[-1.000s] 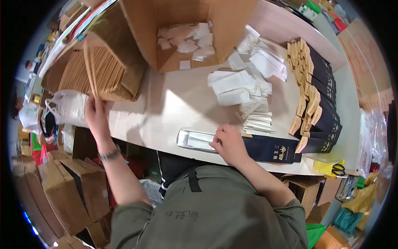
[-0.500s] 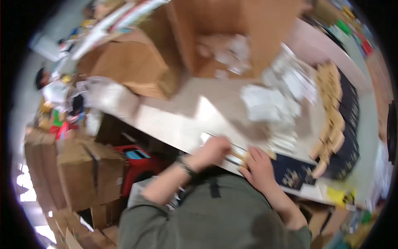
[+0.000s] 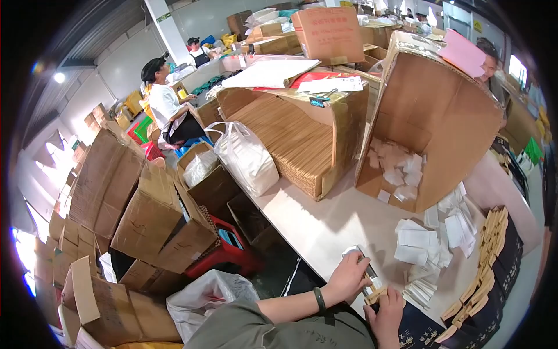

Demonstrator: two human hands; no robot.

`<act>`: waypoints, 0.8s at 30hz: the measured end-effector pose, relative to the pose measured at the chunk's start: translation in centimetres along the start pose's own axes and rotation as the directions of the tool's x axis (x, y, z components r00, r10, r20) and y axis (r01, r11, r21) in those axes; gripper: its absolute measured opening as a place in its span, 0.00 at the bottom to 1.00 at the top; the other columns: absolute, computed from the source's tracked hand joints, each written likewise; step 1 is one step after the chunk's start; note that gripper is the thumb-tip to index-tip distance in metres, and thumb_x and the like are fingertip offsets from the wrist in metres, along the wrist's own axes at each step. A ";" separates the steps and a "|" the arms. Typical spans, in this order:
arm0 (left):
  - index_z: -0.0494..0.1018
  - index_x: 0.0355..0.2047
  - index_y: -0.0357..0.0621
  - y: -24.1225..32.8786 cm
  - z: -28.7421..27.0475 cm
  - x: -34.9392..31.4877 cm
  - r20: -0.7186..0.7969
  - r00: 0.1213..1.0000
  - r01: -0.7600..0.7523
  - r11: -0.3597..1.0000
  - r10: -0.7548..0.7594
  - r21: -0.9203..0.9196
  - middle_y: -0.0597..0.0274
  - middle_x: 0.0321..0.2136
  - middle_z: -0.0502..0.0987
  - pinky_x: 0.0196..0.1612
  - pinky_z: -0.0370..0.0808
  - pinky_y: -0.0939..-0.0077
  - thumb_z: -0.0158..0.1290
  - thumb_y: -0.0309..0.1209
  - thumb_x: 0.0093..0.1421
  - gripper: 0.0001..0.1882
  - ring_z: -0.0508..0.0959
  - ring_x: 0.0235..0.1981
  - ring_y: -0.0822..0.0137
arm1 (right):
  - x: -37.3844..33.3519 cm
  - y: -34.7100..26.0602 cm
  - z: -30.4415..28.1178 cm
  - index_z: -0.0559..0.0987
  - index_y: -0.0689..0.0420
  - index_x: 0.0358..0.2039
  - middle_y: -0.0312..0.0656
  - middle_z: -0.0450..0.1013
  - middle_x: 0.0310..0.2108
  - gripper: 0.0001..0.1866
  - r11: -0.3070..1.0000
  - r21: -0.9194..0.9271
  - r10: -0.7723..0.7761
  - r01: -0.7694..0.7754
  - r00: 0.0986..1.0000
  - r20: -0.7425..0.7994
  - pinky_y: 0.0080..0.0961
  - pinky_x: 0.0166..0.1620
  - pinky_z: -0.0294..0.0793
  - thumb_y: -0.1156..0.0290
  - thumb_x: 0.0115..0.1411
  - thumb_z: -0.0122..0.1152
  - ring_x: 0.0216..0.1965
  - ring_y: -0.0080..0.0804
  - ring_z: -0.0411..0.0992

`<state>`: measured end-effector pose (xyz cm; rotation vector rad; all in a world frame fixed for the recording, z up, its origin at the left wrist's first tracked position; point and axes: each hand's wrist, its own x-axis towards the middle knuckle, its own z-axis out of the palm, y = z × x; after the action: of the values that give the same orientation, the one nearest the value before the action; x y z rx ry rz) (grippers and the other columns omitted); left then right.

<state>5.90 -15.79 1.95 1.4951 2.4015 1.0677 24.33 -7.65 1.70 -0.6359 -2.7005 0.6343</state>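
Observation:
My left hand (image 3: 347,276) is at the table's near edge with its fingers closed around a narrow white strip with dark edges (image 3: 370,273). Close beside it, my right hand (image 3: 386,316) has curled fingers pressed against a small tan piece (image 3: 375,294) at the strip's near end. How far the two parts join is hidden by the fingers. To the right of my hands lie white paper slips (image 3: 417,244) in a loose pile. A row of overlapping dark printed sleeves with tan tops (image 3: 487,273) runs along the table's right side.
A large open carton (image 3: 447,128) holding small white packets stands at the far right. Left of it is another carton with brown corrugated sheets (image 3: 290,145), beside a white plastic bag (image 3: 247,158). Stacked cartons (image 3: 148,218) and a red crate (image 3: 229,247) fill the left. Other people work farther off.
The view has swung up and to the left, so my hands appear lower and farther right. Both hands stay on the strip and tan piece.

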 end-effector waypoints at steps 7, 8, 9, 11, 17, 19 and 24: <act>0.68 0.47 0.38 1.8 4.0 -1.5 0.268 0.961 0.066 0.889 0.066 -0.452 0.47 0.41 0.72 0.45 0.72 0.59 0.51 0.33 0.62 0.16 0.73 0.43 0.46 | 0.2 0.8 0.7 0.72 0.63 0.37 0.55 0.67 0.53 0.25 1.000 0.012 -0.023 0.024 1.000 -0.020 0.48 0.54 0.67 0.71 0.39 0.73 0.53 0.58 0.64; 0.68 0.48 0.38 1.9 4.5 -1.7 0.271 0.959 0.075 0.849 0.082 -0.523 0.47 0.43 0.73 0.45 0.72 0.59 0.50 0.35 0.63 0.17 0.74 0.43 0.45 | 0.3 1.1 0.7 0.72 0.63 0.37 0.54 0.68 0.52 0.24 1.000 0.013 -0.027 0.027 1.000 -0.002 0.48 0.54 0.67 0.73 0.39 0.72 0.52 0.58 0.65; 0.68 0.48 0.38 1.2 4.7 -1.6 0.267 0.960 0.068 0.849 0.088 -0.523 0.47 0.43 0.73 0.45 0.72 0.59 0.50 0.35 0.63 0.17 0.74 0.43 0.45 | 0.2 1.2 0.8 0.72 0.63 0.37 0.54 0.68 0.52 0.24 1.000 0.009 -0.029 0.029 1.000 -0.008 0.48 0.54 0.67 0.73 0.39 0.72 0.52 0.58 0.65; 0.67 0.50 0.38 0.9 2.1 -0.4 0.509 0.857 0.255 0.790 0.083 -0.558 0.47 0.47 0.71 0.48 0.72 0.58 0.51 0.39 0.63 0.20 0.74 0.43 0.45 | 0.3 0.4 -0.1 0.73 0.60 0.39 0.54 0.68 0.49 0.24 0.997 0.063 -0.040 0.041 0.999 -0.017 0.47 0.52 0.67 0.72 0.38 0.70 0.50 0.56 0.66; 0.69 0.49 0.41 -1.3 -3.6 0.6 0.165 0.782 -0.610 0.793 0.602 -0.001 0.48 0.42 0.73 0.48 0.73 0.61 0.62 0.42 0.50 0.29 0.76 0.46 0.51 | 1.4 -2.1 -2.9 0.78 0.50 0.39 0.53 0.69 0.39 0.21 0.991 0.019 -0.130 0.130 0.991 -0.021 0.44 0.41 0.71 0.67 0.41 0.70 0.40 0.53 0.69; 0.69 0.45 0.42 -2.1 -2.8 1.7 0.369 0.778 -0.557 0.830 0.509 0.028 0.50 0.41 0.74 0.46 0.73 0.61 0.62 0.40 0.47 0.27 0.76 0.45 0.52 | 2.3 -2.7 -4.4 0.80 0.50 0.29 0.50 0.68 0.33 0.11 0.977 -0.011 -0.213 0.213 0.977 0.018 0.41 0.32 0.72 0.65 0.43 0.69 0.33 0.49 0.71; 0.68 0.31 0.43 -0.3 -4.8 2.1 0.440 0.898 0.045 0.998 -0.018 -0.051 0.50 0.31 0.77 0.36 0.73 0.60 0.62 0.42 0.49 0.19 0.76 0.35 0.46 | 1.7 10.4 -13.2 0.73 0.58 0.09 0.46 0.70 0.27 0.15 0.931 -0.005 0.364 -0.366 0.927 -0.095 0.36 0.30 0.67 0.68 0.42 0.70 0.30 0.43 0.70</act>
<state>2.48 -16.50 5.84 1.4797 2.0520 0.6913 31.44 6.18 8.39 -1.1619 -2.5240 0.6420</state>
